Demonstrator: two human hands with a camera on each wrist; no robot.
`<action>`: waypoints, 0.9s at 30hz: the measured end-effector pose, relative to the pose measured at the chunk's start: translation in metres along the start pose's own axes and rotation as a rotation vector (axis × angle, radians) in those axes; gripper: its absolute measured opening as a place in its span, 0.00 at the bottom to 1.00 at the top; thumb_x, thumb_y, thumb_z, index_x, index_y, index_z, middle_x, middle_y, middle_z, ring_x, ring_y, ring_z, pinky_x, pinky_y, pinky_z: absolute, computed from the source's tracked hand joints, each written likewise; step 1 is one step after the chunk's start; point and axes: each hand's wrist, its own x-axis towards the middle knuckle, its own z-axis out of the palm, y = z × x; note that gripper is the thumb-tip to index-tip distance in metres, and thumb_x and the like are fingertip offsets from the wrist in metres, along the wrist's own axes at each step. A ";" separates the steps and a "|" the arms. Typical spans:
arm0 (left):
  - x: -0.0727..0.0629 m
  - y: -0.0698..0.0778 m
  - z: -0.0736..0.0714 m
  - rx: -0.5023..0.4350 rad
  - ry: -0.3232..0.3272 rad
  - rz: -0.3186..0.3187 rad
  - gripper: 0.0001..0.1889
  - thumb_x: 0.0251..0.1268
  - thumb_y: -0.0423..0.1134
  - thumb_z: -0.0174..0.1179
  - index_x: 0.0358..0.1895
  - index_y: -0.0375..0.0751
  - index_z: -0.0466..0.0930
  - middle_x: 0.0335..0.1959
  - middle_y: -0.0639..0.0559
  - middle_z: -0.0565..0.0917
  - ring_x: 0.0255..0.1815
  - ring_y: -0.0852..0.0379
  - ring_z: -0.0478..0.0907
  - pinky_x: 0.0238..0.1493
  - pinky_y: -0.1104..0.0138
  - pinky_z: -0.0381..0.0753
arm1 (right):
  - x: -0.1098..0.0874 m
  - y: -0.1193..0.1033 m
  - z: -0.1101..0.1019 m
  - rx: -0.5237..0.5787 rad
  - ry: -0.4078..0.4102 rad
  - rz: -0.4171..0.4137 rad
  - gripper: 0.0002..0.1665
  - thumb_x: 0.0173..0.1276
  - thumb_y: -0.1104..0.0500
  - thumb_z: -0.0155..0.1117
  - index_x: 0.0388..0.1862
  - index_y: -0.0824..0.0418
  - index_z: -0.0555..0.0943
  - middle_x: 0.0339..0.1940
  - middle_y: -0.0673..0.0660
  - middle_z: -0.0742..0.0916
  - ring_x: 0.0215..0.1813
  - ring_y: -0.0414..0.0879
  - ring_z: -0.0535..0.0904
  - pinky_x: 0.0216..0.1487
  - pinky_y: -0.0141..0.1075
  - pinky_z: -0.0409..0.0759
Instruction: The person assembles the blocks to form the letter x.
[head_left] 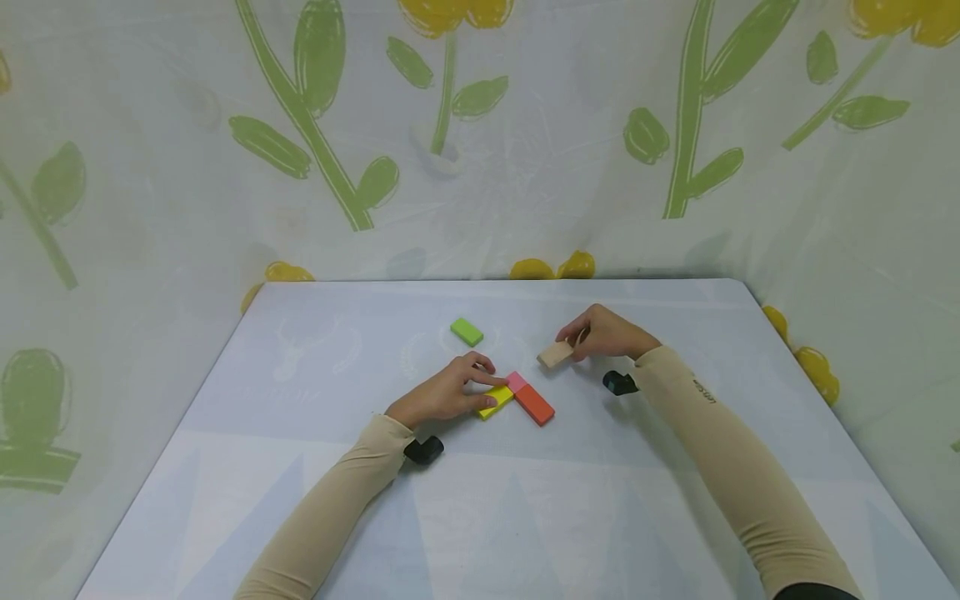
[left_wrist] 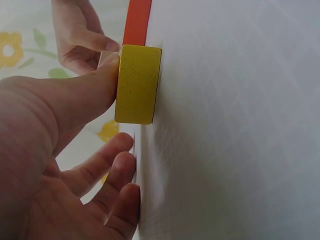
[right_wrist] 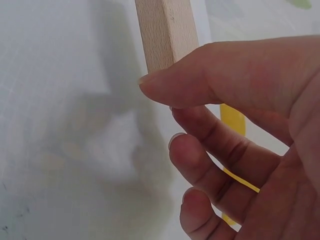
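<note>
My left hand (head_left: 448,390) holds a yellow block (head_left: 502,398) between thumb and index finger, low over the table. From the left wrist, the thumb lies along one face of the yellow block (left_wrist: 138,85), and the other fingers are loosely bent beside it. The yellow block's far end meets a small pink block (head_left: 515,380) and an orange-red block (head_left: 535,405), which lie end to end at an angle to it. To the right, my right hand (head_left: 606,333) pinches a plain wooden block (head_left: 555,355) by one end, tilted above the table.
A light green block (head_left: 467,332) lies alone farther back on the white, faintly patterned table (head_left: 360,333). Behind and beside the table hangs a pale curtain (head_left: 525,192) printed with leaves and yellow flowers. Dark wrist cameras (head_left: 424,450) sit under both wrists.
</note>
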 end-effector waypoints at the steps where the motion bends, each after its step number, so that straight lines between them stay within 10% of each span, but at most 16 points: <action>1: 0.000 0.000 0.000 -0.002 0.000 -0.001 0.22 0.70 0.39 0.68 0.65 0.47 0.83 0.65 0.44 0.73 0.68 0.45 0.68 0.71 0.49 0.73 | 0.000 0.000 0.000 -0.001 0.002 0.000 0.20 0.60 0.67 0.74 0.53 0.62 0.89 0.36 0.55 0.88 0.38 0.47 0.78 0.38 0.34 0.77; 27: 0.001 0.000 0.001 0.008 -0.006 -0.006 0.22 0.70 0.40 0.67 0.66 0.48 0.82 0.66 0.44 0.73 0.69 0.46 0.67 0.71 0.50 0.73 | 0.001 -0.003 0.007 0.000 -0.019 0.059 0.21 0.62 0.65 0.74 0.56 0.61 0.88 0.38 0.55 0.88 0.40 0.49 0.77 0.39 0.35 0.78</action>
